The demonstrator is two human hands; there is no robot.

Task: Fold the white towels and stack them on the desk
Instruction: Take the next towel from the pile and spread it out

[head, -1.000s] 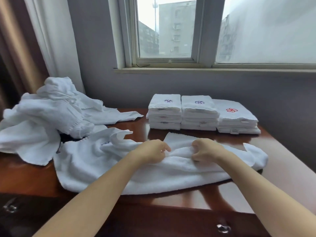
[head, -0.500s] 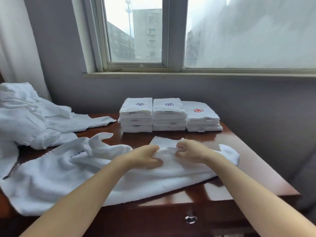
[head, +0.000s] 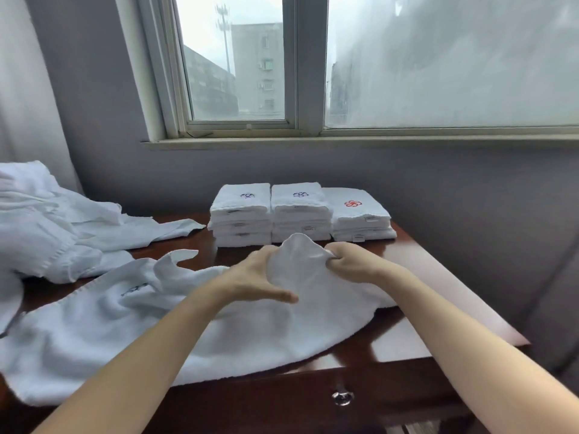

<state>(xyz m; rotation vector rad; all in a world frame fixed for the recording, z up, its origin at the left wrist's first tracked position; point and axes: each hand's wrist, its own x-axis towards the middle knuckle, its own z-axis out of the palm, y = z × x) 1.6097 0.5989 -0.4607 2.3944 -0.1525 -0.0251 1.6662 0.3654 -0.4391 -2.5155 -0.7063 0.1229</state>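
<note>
A large white towel (head: 125, 321) lies spread and rumpled across the front of the dark wooden desk (head: 416, 270). Its far edge is lifted into a small hump between my hands. My left hand (head: 250, 277) grips that raised edge from the left, thumb stretched out along the cloth. My right hand (head: 347, 261) pinches the same edge from the right with curled fingers. Behind my hands stand three stacks of folded white towels (head: 300, 214), two with blue emblems and one with a red emblem.
A heap of unfolded white towels (head: 47, 223) covers the desk's left end. A grey wall and a window sill (head: 344, 140) rise behind the stacks. A metal drawer knob (head: 342, 397) shows on the desk front. The desk's right edge drops off beside my right forearm.
Both hands have lifted the towel's far edge off the desk, bunching it into a raised hump between them. The view has shifted slightly to the right.
</note>
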